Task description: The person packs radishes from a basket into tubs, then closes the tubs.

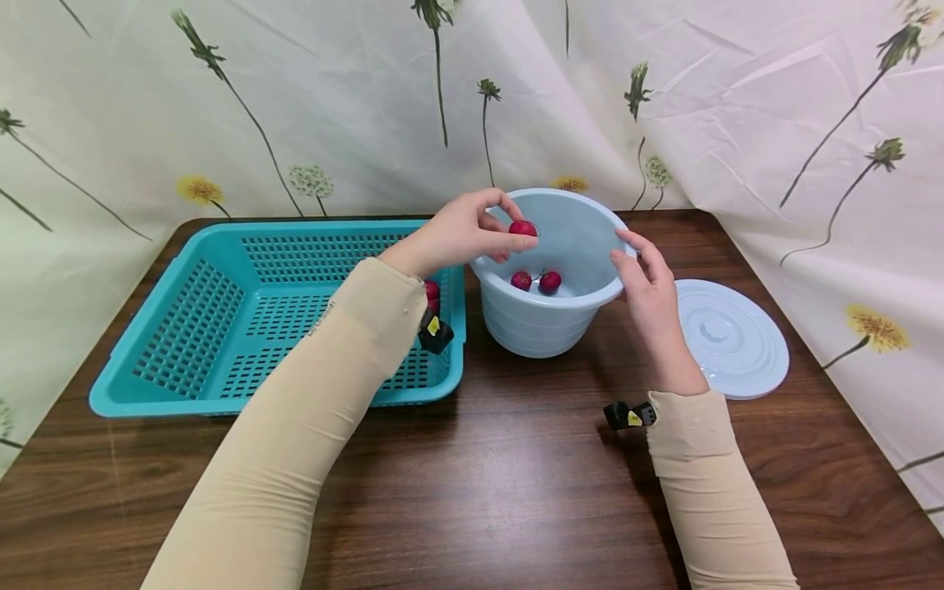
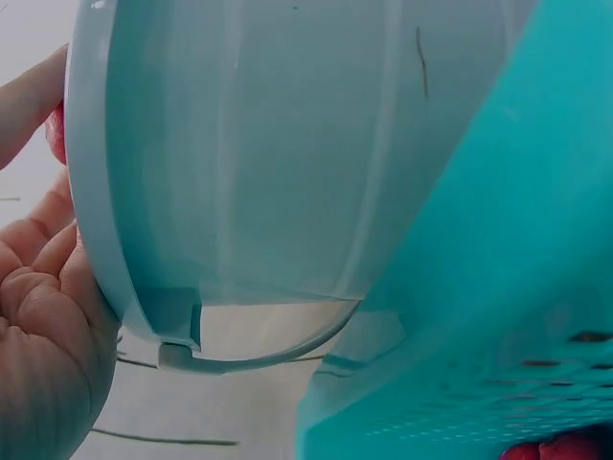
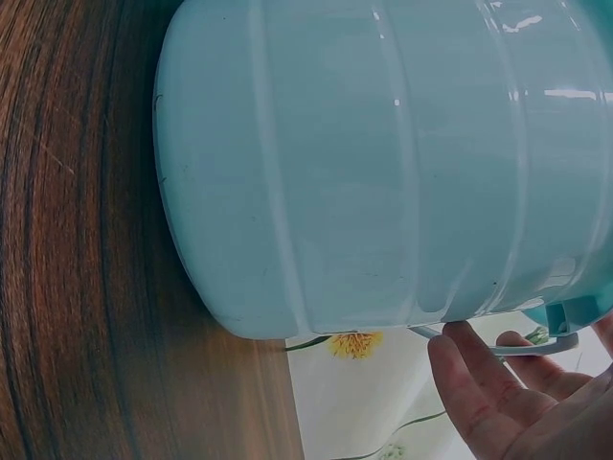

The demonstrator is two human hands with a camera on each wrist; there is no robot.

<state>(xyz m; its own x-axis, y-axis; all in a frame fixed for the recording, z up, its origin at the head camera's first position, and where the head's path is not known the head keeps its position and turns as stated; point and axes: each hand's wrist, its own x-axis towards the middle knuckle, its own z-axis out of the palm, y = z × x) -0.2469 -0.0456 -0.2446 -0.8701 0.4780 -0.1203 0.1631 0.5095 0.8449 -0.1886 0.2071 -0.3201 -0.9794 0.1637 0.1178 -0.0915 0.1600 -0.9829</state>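
A light blue bucket (image 1: 534, 328) stands on the table, its mouth facing up and toward me. Over the left part of its mouth, my left hand (image 1: 479, 225) pinches a small round dark-red fruit (image 1: 523, 230) between thumb and fingers. In the left wrist view the pinched fruit (image 2: 56, 134) is mostly hidden behind the bucket's rim. Two more red fruits (image 1: 549, 283) lie inside the bucket, one with a thin stem. My right hand (image 1: 649, 283) grips the bucket's right rim, and in the right wrist view its fingers (image 3: 479, 383) lie along the outer wall near the handle (image 3: 541, 348).
Left of the bucket sits a teal slotted basket (image 1: 280, 406), with several red fruits (image 1: 432, 288) at its right end, partly hidden by my left forearm. A light blue round lid (image 1: 730, 340) lies on the table (image 1: 501, 492) at the right. Flower-printed cloth (image 1: 354, 106) hangs behind.
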